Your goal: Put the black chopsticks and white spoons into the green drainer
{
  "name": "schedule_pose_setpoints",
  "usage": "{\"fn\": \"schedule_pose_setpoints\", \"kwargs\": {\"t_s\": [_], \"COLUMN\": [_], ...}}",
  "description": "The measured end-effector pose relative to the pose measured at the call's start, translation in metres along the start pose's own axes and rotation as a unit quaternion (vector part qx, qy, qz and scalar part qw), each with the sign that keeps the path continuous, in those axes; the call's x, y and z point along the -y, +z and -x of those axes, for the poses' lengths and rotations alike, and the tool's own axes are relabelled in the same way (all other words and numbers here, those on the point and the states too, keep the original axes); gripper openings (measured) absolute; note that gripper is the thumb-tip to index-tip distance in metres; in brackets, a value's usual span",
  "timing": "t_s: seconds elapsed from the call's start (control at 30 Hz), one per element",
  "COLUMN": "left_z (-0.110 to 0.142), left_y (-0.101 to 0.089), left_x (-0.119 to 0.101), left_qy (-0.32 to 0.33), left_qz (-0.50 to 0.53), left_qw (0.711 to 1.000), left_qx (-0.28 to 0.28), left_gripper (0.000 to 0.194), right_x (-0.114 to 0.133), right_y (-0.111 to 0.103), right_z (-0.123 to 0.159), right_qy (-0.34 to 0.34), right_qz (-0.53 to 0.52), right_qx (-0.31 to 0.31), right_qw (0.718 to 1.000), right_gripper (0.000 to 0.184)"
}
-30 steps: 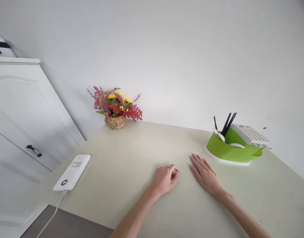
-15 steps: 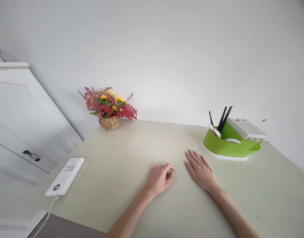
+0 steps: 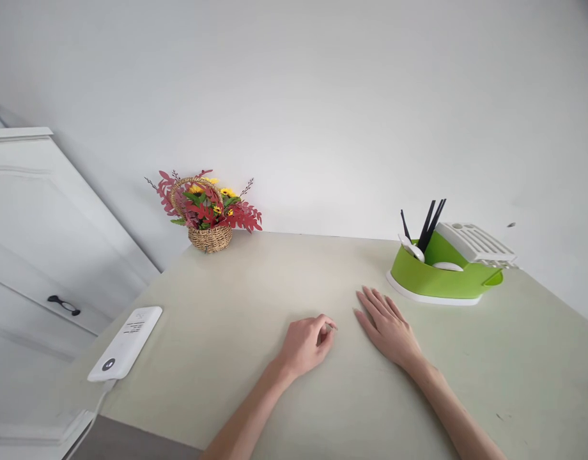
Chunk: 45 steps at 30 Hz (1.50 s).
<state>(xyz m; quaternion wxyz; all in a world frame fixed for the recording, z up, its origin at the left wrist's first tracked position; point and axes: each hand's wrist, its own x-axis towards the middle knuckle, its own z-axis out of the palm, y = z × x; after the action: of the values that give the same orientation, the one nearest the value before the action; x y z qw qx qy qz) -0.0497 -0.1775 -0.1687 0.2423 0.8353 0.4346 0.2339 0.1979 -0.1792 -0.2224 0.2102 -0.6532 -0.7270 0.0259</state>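
My left hand [image 3: 304, 345] rests on its side on the pale green tabletop [image 3: 236, 300], fingers curled in and thumb close to the index finger. A small gap shows between thumb and finger, with no object seen in it. Flat on the table, palm down, lies my right hand [image 3: 387, 329], its fingers stretched out and holding nothing. Beyond it to the right stands a green utensil holder [image 3: 423, 278] on a white base, the nearest object to that hand. Black chopsticks [image 3: 429, 227] and a white spoon [image 3: 413, 249] stand in it, and a white slatted rack [image 3: 476, 243] tops its right side.
Against the wall at the back left is a wicker basket [image 3: 211, 239] of red and yellow flowers. A white power bank [image 3: 126, 345] with a cable [image 3: 95, 415] plugged in lies near the left edge. Left of the table stands a white cabinet [image 3: 30, 217].
The view has tilted slightly, shifting the whole scene a little. Both hands keep the same pose and place on the table.
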Motion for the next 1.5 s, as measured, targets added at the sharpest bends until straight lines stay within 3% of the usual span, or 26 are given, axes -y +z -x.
{"fn": "schedule_pose_setpoints", "kwargs": {"t_s": [1.5], "left_z": [-0.0004], "left_y": [-0.0005], "left_x": [0.0007], "left_qy": [-0.013], "left_qz": [0.013], "left_qw": [1.000], "left_qx": [-0.003], "left_gripper": [0.020], "right_x": [-0.0031], "right_y": [0.0008], "right_z": [0.0031], "right_qy": [-0.001], "right_qz": [-0.016], "right_qx": [-0.008], "right_qw": [1.000], "right_gripper": [0.062]}}
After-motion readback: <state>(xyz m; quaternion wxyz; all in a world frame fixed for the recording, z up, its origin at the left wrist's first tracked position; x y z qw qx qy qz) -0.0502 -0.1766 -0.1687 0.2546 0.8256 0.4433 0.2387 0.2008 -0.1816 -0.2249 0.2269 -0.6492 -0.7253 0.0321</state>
